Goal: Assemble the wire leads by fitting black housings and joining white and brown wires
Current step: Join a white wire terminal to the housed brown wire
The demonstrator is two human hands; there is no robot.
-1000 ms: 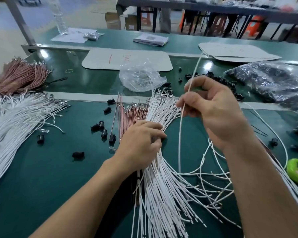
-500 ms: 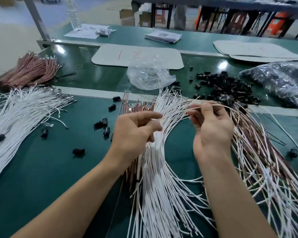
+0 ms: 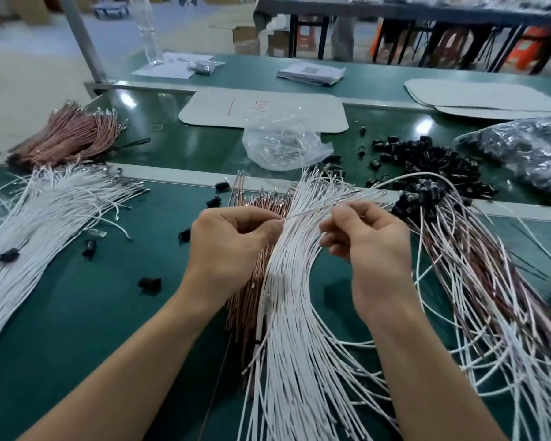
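Note:
My left hand [image 3: 233,240] and my right hand [image 3: 369,240] are close together over the middle of the table. Between them stretches one white wire [image 3: 306,213]; my right hand pinches it and my left hand's curled fingers hold its end. What else the left fingers hold is hidden. Under my hands lie a fanned bundle of white wires [image 3: 296,313] and a bundle of brown wires [image 3: 248,300]. A heap of black housings [image 3: 433,157] sits at the back right. Joined white and brown leads with housings [image 3: 477,275] spread to the right.
Another white wire bundle [image 3: 45,218] and a brown bundle [image 3: 70,135] lie at the left. Loose black housings [image 3: 150,283] dot the green table [image 3: 77,313]. A clear plastic bag [image 3: 280,144] and a dark bag [image 3: 528,154] sit behind.
My right hand came down from holding the white wire up high and moved toward my left hand. My left hand lifted off the bundle and now holds the wire's end.

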